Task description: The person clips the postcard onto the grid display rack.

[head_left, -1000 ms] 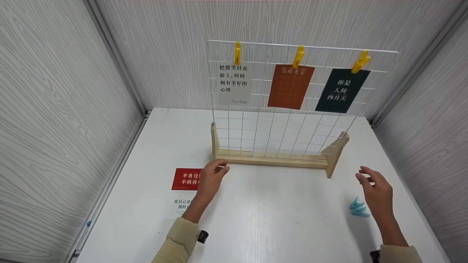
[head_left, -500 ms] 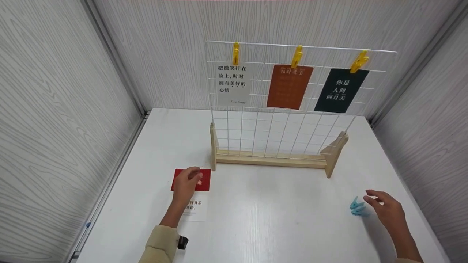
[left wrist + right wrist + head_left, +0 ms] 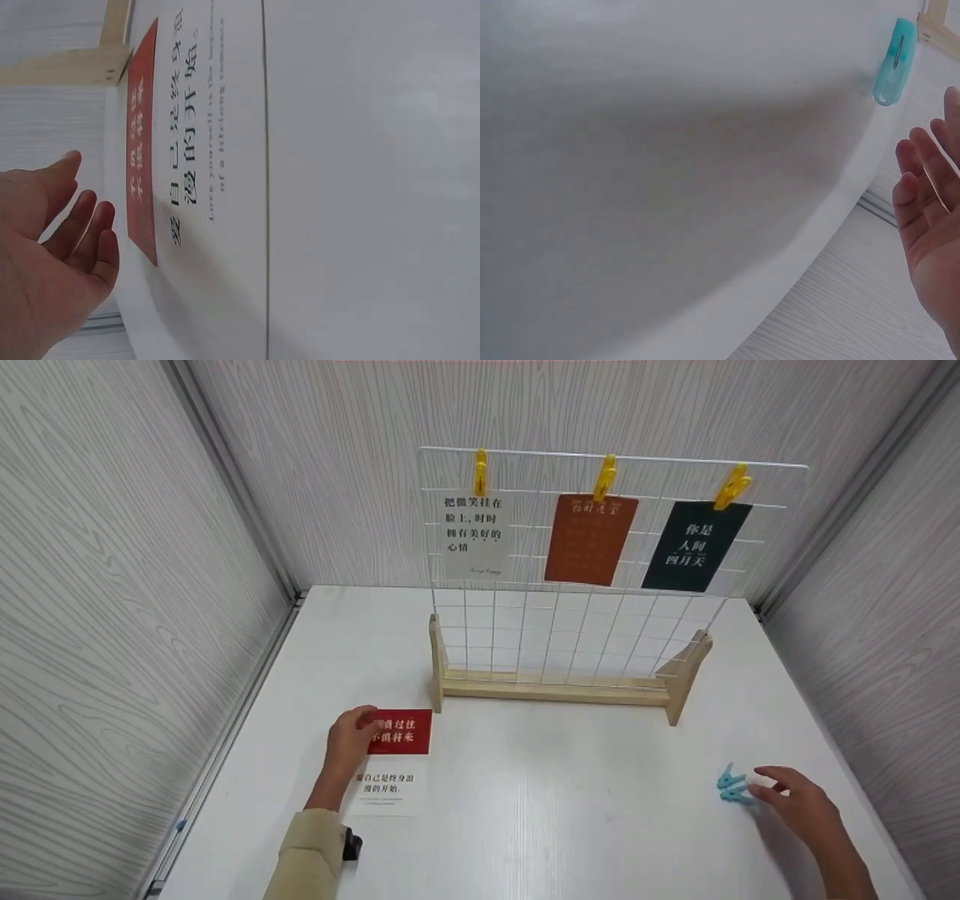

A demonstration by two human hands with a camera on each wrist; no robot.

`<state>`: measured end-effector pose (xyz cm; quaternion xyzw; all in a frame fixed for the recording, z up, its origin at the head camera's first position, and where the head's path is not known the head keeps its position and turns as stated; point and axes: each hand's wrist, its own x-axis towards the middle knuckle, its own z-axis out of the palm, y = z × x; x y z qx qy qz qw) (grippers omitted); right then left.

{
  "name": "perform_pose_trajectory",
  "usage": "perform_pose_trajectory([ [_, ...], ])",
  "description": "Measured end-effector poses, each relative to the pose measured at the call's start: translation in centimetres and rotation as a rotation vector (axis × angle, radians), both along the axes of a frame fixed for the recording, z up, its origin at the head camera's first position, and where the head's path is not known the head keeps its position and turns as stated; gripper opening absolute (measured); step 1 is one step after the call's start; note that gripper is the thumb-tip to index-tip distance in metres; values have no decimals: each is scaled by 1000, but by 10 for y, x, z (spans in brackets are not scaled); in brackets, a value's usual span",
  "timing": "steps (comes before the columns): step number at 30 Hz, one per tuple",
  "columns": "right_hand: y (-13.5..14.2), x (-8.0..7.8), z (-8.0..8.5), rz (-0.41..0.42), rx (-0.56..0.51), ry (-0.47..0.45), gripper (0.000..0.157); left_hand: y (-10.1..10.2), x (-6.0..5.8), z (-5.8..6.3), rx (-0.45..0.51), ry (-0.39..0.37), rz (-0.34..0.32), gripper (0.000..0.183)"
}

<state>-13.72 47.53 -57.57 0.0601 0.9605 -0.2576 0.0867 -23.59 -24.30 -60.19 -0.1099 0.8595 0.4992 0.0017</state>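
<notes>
A red card [image 3: 420, 731] with white characters lies at the left of the table, above a white card [image 3: 405, 806] with dark print. My left hand [image 3: 346, 746] hovers by the red card's left end, overlapping it in the head view. In the left wrist view its fingers [image 3: 86, 240] are loosely bent and hold nothing. At the right are two light-blue clips [image 3: 729, 793], close together. My right hand [image 3: 806, 810] is just right of them, its thumb and index finger apart. The right wrist view has one blue clip [image 3: 895, 64] beyond the loosely bent fingers [image 3: 907, 187].
A white wire grid [image 3: 517, 622] stands in a wooden base [image 3: 555, 691] at the back. Yellow clips [image 3: 605, 478] hold a white card [image 3: 476, 559], an orange card [image 3: 589, 544] and a dark green card [image 3: 694, 551] on it. Grained panels [image 3: 135, 585] enclose the table.
My left hand has moved left from the base's front to the red card's left end. My right hand has come down toward the front, beside the blue clips. The cards and clips have stayed put.
</notes>
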Motion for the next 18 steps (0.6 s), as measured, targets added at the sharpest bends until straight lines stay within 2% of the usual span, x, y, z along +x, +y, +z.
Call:
perform_pose_trajectory([
  [4,0,-1,1,16,-14,-62,69,-9,-8,-4,-26,-18,-17,47],
  [12,0,-4,-4,22,-20,-185,70,-20,-21,-11,-150,-17,-23,46],
  [15,-1,-5,-6,21,-13,-184,68,-23,-24,-13,-163,-20,-13,46],
  [18,-3,-5,-8,39,17,-141,67,-25,-27,-15,-159,-17,-14,45],
])
